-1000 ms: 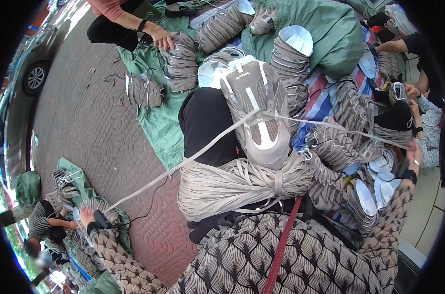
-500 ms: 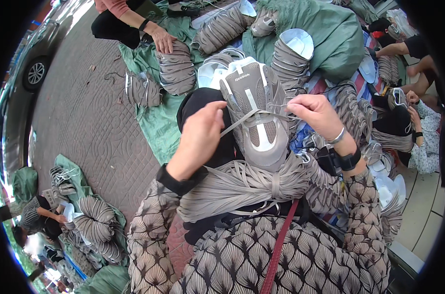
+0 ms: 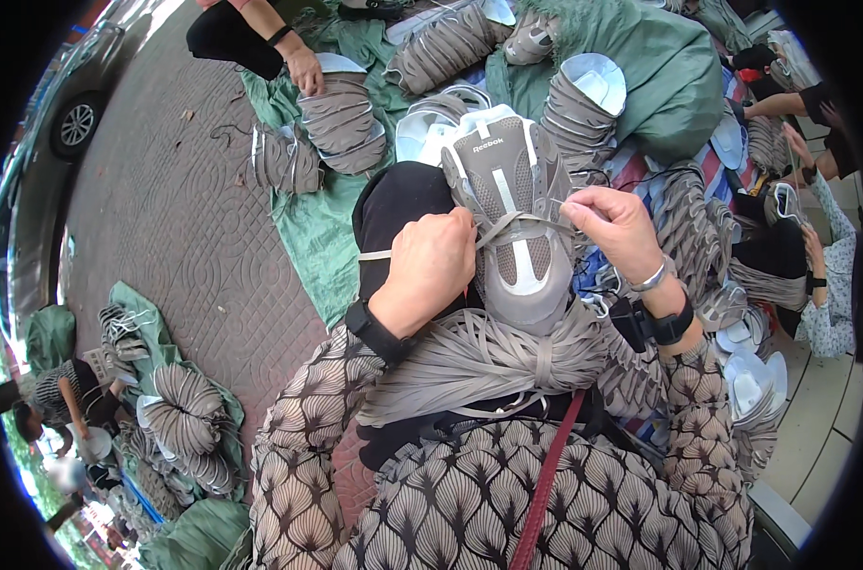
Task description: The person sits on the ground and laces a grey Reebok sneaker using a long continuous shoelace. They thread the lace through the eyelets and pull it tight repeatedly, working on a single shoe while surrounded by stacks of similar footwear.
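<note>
A grey and white sneaker upper [image 3: 522,275] lies on my lap, toe toward me, with a flat grey shoelace [image 3: 512,220] crossing its tongue. My left hand [image 3: 427,261] is closed around the lace at the upper's left edge, and a loose end sticks out to its left. On the other side, my right hand [image 3: 614,228] pinches a thin pale strand beside the eyelets; whether it is lace or a fine tool I cannot tell. Under the toe lies a tied bundle of grey laces [image 3: 489,366] across my lap.
Nested stacks of uppers [image 3: 341,123] stand ahead on green sheeting [image 3: 313,247], near a co-worker's hand [image 3: 304,71]. A large green sack [image 3: 660,85] bulges at far right. More uppers [image 3: 693,228] are heaped at my right. Other people sit at right and far left; a parked car [image 3: 75,123] stands left.
My left hand has moved in against the upper and closed lower on the lace. My right hand stays near the eyelets. The co-worker's hand has risen on the stack ahead.
</note>
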The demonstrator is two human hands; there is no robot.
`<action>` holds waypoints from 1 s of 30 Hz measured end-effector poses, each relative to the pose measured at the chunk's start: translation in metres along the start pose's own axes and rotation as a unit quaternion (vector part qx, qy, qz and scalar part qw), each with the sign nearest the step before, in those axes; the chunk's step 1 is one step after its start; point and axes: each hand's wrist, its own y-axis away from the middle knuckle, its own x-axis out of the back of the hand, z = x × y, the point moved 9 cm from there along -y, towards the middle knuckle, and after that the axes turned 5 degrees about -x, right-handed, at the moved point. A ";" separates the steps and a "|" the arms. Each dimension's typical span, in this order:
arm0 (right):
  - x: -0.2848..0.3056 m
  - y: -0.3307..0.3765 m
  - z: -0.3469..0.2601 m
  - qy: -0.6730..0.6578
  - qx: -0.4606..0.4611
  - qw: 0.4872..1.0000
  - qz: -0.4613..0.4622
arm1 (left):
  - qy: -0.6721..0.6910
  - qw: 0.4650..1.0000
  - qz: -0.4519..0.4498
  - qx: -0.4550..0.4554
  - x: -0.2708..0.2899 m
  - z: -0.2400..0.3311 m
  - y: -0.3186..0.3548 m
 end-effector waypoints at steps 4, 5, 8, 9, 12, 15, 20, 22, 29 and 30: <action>-0.004 0.001 -0.002 0.039 0.003 0.999 -0.003 | -0.027 0.999 -0.012 0.022 -0.002 0.001 -0.007; -0.005 0.001 -0.005 0.048 0.019 0.999 -0.002 | -0.034 0.999 -0.015 0.023 -0.002 0.002 -0.010; -0.011 -0.003 -0.001 0.058 0.001 0.998 -0.028 | -0.057 0.998 -0.022 0.026 -0.004 0.005 -0.017; -0.011 -0.004 -0.002 0.059 0.010 0.998 -0.027 | -0.065 0.997 -0.024 0.024 -0.005 0.007 -0.019; -0.017 -0.010 0.003 0.001 -0.015 0.999 -0.041 | -0.076 0.997 -0.016 0.019 -0.004 0.010 -0.018; -0.016 -0.011 -0.006 0.078 0.016 0.996 0.029 | -0.077 0.997 -0.010 0.016 -0.003 0.011 -0.013; -0.042 0.012 -0.064 0.390 0.295 0.868 0.084 | -0.127 0.989 0.042 -0.061 0.015 0.025 -0.008; -0.040 0.004 -0.064 0.431 0.276 0.859 0.026 | -0.159 0.968 0.100 -0.168 0.033 0.041 -0.007; -0.045 -0.017 -0.086 0.458 0.409 0.769 -0.178 | -0.095 0.953 -0.099 -0.271 0.024 0.034 -0.023; -0.048 -0.021 -0.084 0.464 0.416 0.755 -0.203 | -0.079 0.951 -0.122 -0.275 0.019 0.032 -0.023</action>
